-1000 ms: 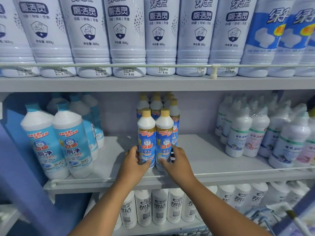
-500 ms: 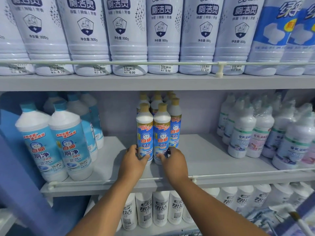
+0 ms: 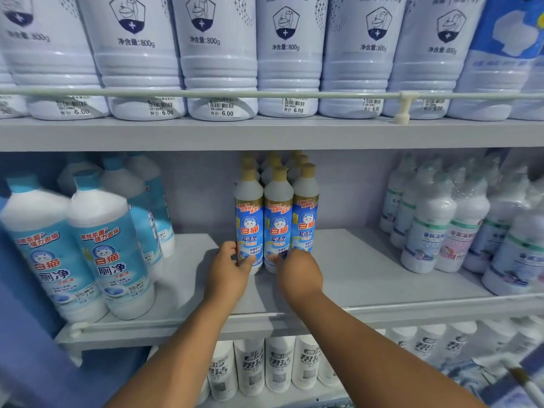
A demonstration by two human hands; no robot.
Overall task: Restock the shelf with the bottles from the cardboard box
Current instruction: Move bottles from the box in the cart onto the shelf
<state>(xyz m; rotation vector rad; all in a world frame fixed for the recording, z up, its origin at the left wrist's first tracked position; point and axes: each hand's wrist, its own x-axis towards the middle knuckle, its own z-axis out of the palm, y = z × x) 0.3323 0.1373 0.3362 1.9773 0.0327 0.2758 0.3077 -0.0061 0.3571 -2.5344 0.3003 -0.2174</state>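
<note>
Grey shelf board [image 3: 347, 278] runs bare either side of my hands. My left hand [image 3: 228, 272] grips the left slim yellow-capped blue-label bottle [image 3: 248, 228]; my right hand [image 3: 298, 275] pinches its neighbour [image 3: 278, 228], both standing well behind the front rail [image 3: 412, 309].

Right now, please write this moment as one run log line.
left hand: grips front-left bottle | right hand: grips middle bottle | place: middle shelf

Glossy plastic bottles [image 3: 248, 225] stand on a smooth, matt shelf [image 3: 347, 278].
</note>
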